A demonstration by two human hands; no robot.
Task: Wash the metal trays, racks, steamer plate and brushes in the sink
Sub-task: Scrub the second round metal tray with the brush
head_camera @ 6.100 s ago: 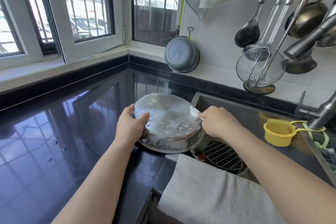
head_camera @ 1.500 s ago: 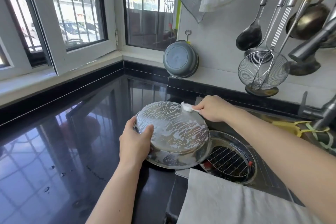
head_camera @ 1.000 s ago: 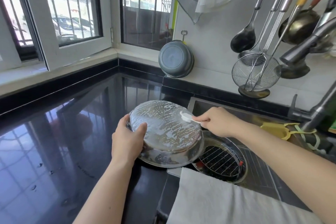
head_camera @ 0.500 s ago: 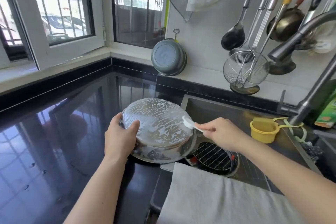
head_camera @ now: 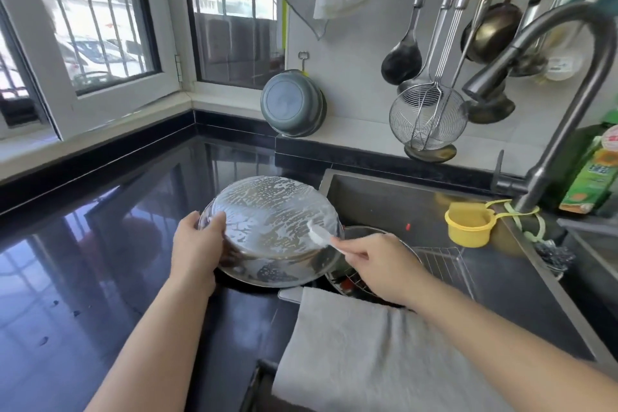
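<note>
Soapy round metal tray (head_camera: 267, 224) — upturned, tilted at sink edge — white brush (head_camera: 319, 235) against it

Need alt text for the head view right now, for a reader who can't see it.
The left hand tilts a soapy metal tray at the sink edge while the right hand scrubs it with a white brush. A rack lies in the sink, beside a yellow cup.

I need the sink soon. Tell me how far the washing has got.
Done: the upturned metal tray is soaped all over its base. In hand: the left hand holds its rim while the right hand scrubs with a white brush. Left: rinsing it, and the wire rack waiting in the sink.
</note>
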